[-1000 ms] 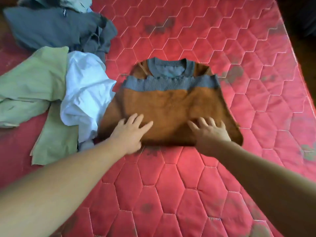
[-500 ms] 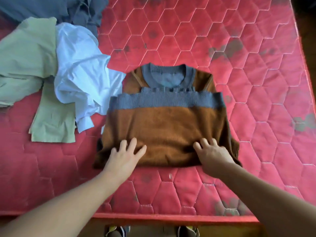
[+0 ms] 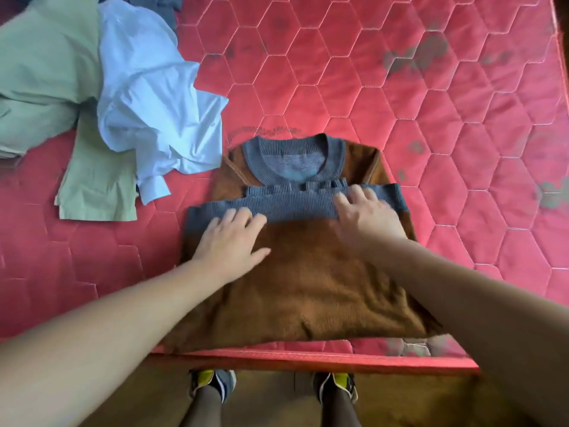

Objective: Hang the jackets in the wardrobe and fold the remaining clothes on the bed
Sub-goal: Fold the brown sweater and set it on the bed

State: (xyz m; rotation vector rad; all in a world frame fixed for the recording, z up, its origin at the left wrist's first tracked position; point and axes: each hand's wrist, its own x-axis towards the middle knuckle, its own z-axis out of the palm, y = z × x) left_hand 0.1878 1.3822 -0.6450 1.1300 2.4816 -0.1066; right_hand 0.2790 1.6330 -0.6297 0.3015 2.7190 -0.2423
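We see the bed point(image 3: 400, 103) from above. Its red mattress cover is quilted in hexagons and carries dark, worn patches, densest toward the far right. The near edge of the bed runs across the bottom of the view. Below it lie brown floor point(image 3: 138, 396) and the person's two shoes point(image 3: 212, 383), toes pointing at the bed.

The brown sweater point(image 3: 308, 278) lies flat at the near edge of the bed, collar away from the person. Its lower part is folded up, so the grey ribbed hem crosses the chest just below the grey collar.

The left grip point(image 3: 231, 238), a bare hand, rests palm-down on the sweater with straight fingers reaching the hem band; it holds nothing. The right grip point(image 3: 366, 217) lies on the hem band farther right. It is blurred, but its fingers appear spread and extended, pressing rather than pinching.

A crumpled white shirt point(image 3: 154, 103) sits just beside the sweater's far left corner. It overlaps a pale green garment point(image 3: 46, 72) spread to the left. A dark grey garment point(image 3: 167, 7) shows at the top margin, mostly cut off.
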